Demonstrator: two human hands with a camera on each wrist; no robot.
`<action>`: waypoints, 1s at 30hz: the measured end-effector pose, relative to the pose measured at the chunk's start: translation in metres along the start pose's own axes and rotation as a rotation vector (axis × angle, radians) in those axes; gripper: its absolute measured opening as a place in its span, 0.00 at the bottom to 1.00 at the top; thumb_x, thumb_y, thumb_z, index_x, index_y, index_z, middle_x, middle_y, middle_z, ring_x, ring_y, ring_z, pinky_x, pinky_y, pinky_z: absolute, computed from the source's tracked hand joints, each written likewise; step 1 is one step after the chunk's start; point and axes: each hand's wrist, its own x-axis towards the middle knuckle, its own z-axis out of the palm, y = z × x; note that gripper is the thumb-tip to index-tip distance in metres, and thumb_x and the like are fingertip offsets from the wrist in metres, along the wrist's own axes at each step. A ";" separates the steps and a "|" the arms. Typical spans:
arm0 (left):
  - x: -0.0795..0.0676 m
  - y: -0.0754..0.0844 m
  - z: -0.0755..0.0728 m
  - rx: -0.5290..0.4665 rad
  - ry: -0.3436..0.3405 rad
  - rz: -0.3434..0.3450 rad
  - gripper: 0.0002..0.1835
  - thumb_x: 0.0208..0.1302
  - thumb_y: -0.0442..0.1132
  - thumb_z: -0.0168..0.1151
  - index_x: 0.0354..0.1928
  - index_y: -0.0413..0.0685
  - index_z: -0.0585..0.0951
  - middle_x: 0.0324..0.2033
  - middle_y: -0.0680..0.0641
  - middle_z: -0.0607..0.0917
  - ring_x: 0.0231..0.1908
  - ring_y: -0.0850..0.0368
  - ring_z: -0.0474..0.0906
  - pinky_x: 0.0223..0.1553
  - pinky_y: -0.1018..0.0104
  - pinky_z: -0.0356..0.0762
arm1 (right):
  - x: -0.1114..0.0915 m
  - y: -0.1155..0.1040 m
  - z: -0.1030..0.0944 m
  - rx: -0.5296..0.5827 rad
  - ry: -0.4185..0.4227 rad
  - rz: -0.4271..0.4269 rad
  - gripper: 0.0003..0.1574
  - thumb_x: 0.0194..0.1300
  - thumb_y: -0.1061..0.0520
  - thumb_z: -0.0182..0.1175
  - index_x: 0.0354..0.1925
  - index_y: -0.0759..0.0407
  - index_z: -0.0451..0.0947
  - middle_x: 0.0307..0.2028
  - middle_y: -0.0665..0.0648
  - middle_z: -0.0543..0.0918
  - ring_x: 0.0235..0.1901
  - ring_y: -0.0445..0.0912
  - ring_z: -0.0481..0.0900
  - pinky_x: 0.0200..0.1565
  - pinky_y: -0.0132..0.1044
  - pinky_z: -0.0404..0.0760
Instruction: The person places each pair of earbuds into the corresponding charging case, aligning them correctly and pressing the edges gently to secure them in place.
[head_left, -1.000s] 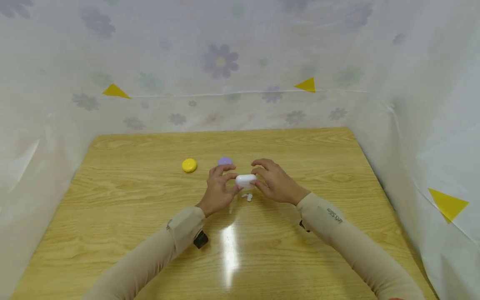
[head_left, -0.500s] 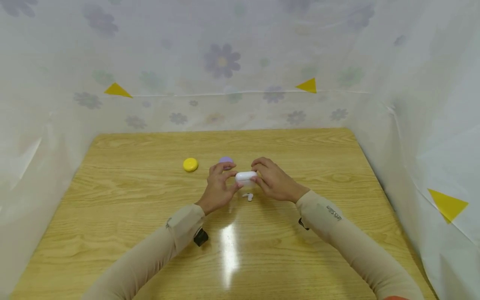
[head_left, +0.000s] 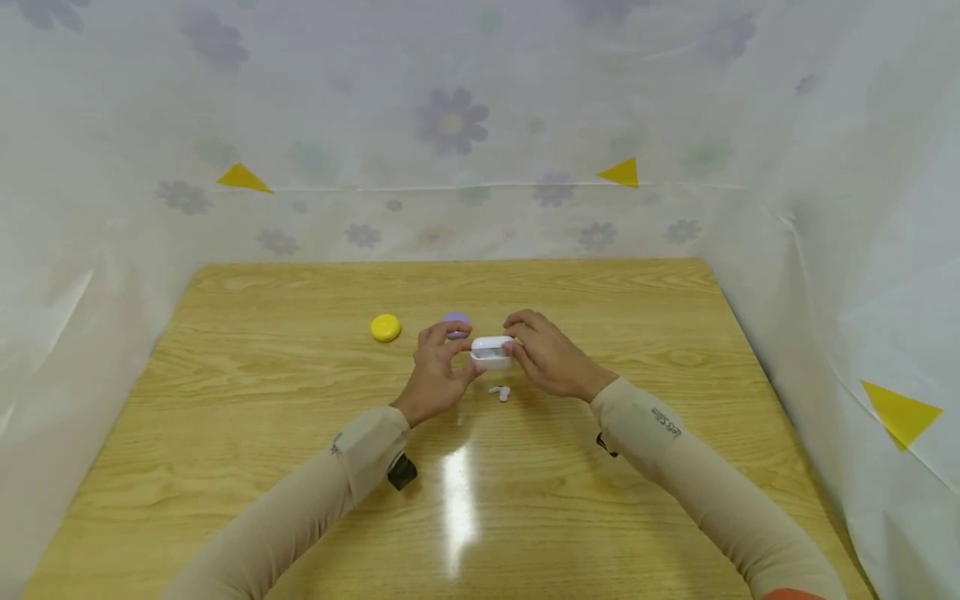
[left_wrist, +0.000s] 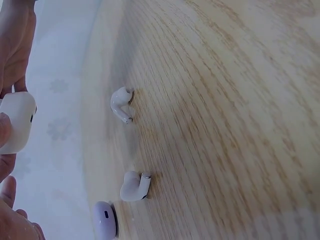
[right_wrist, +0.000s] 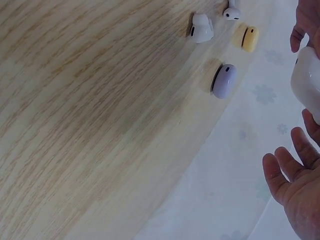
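Case [head_left: 492,351], white, is held just above the tabletop [head_left: 300,400], pinched between left hand [head_left: 438,375] and right hand [head_left: 547,360], its lid cracked open. Two earbuds [head_left: 500,392] lie loose just below the case, not yet inside.

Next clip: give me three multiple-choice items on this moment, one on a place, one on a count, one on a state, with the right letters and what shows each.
1. Where do the loose earbuds lie?
A. On the table, just nearer the person than the hands
B. Inside the yellow case
C. At the table's far right corner

2. How many loose earbuds are on the table?
A. One
B. Two
C. Four

3. How is the white case held?
A. Lying untouched on the table
B. By the left hand alone
C. Between the left hand and the right hand

Key: 1 A, the head view shows them below the hands. 2 B, the left wrist view shows two. 3 C, fingers of both hands grip it.
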 end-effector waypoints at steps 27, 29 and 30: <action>0.004 -0.015 -0.010 -0.024 0.052 -0.047 0.14 0.56 0.38 0.69 0.43 0.36 0.84 0.55 0.39 0.76 0.58 0.37 0.63 0.60 0.38 0.56 | -0.011 0.001 -0.003 0.021 0.009 0.114 0.09 0.69 0.61 0.54 0.42 0.64 0.78 0.52 0.68 0.78 0.54 0.59 0.76 0.54 0.53 0.76; 0.005 -0.017 -0.011 -0.028 0.052 -0.051 0.14 0.57 0.37 0.68 0.43 0.36 0.84 0.55 0.39 0.76 0.58 0.37 0.63 0.61 0.38 0.56 | -0.014 0.001 -0.002 0.011 -0.014 0.123 0.09 0.69 0.61 0.54 0.42 0.63 0.79 0.52 0.67 0.78 0.54 0.59 0.76 0.54 0.53 0.77; 0.006 -0.018 -0.011 -0.031 0.050 -0.058 0.14 0.57 0.37 0.68 0.44 0.36 0.84 0.55 0.39 0.75 0.59 0.37 0.63 0.61 0.39 0.56 | -0.015 0.001 -0.001 0.007 -0.025 0.127 0.09 0.69 0.61 0.55 0.42 0.63 0.79 0.52 0.67 0.79 0.55 0.58 0.76 0.54 0.52 0.77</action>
